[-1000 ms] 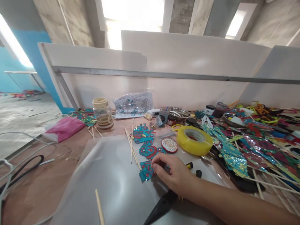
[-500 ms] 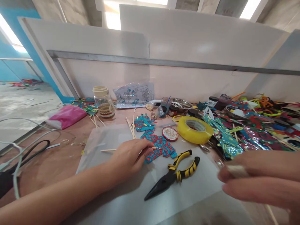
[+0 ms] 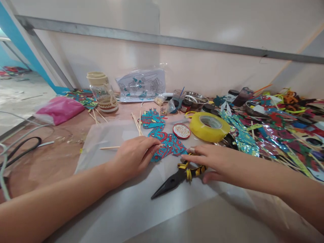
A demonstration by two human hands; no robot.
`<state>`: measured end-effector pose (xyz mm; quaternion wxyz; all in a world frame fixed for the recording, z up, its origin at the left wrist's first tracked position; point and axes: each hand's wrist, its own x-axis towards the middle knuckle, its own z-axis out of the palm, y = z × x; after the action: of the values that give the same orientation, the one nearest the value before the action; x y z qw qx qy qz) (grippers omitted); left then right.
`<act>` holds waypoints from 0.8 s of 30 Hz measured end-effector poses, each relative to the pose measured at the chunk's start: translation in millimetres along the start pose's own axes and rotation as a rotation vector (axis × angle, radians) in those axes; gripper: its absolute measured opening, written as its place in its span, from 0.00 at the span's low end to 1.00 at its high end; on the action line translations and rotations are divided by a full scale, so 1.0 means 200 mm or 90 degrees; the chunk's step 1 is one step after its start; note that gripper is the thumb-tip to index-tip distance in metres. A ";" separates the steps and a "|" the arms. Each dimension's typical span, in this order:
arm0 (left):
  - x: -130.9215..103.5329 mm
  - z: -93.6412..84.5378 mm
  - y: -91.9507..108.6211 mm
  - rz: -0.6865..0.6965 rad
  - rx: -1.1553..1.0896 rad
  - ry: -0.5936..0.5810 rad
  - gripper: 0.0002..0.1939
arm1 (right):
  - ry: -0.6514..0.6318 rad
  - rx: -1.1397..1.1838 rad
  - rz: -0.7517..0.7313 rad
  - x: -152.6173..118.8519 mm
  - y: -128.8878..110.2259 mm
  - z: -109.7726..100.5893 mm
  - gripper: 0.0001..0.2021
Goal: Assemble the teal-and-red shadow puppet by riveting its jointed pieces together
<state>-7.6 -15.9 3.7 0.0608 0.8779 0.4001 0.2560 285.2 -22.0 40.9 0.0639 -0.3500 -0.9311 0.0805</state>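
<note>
My left hand [image 3: 135,155] is closed in a pinch on a thin wooden stick [image 3: 109,147], its tip lying at a blue and red patterned cutout [image 3: 168,143]. Over the handles of the black and yellow pliers [image 3: 174,180] is my right hand [image 3: 209,162], fingers spread and holding nothing; a finger reaches the cutout's right edge. A pale band wraps one of its fingers. The pliers lie open on a translucent sheet [image 3: 126,216], jaws pointing lower left. Behind the cutout sits a red-rimmed lid of small beads [image 3: 181,131].
Right of the lid lies a yellow tape roll [image 3: 210,126]. Colourful cutouts [image 3: 278,135] crowd the right side. A jar [image 3: 102,92], a plastic-wrapped drawing [image 3: 141,84] and paint pots [image 3: 186,105] stand at the back. A pink bag [image 3: 59,109] and cables [image 3: 19,148] lie left.
My right hand has come in from the right edge to the pliers' handles. My left hand keeps its pinch at the cutout. The view has tilted downward.
</note>
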 end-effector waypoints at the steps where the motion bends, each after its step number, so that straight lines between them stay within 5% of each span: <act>1: 0.00 0.00 0.00 0.000 0.002 0.002 0.14 | -0.043 -0.019 -0.025 0.00 0.00 0.02 0.25; 10: 0.01 0.01 -0.03 -0.003 0.010 0.038 0.13 | 0.001 -0.282 -0.034 0.03 -0.07 0.11 0.15; 15: 0.00 -0.02 -0.02 -0.052 -0.046 0.113 0.14 | 0.066 -0.064 0.005 0.05 -0.04 0.12 0.23; 18: 0.00 -0.03 -0.02 -0.080 -0.058 0.156 0.13 | 0.097 0.056 0.075 0.05 -0.04 0.13 0.17; 24: 0.01 -0.01 -0.05 -0.047 -0.035 0.093 0.14 | 0.083 -0.096 -0.076 0.06 -0.07 0.15 0.13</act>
<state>-14.4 -9.0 3.3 0.0649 0.8396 0.4284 0.3276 261.9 -27.6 15.8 0.1028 -0.3025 -0.9474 -0.0167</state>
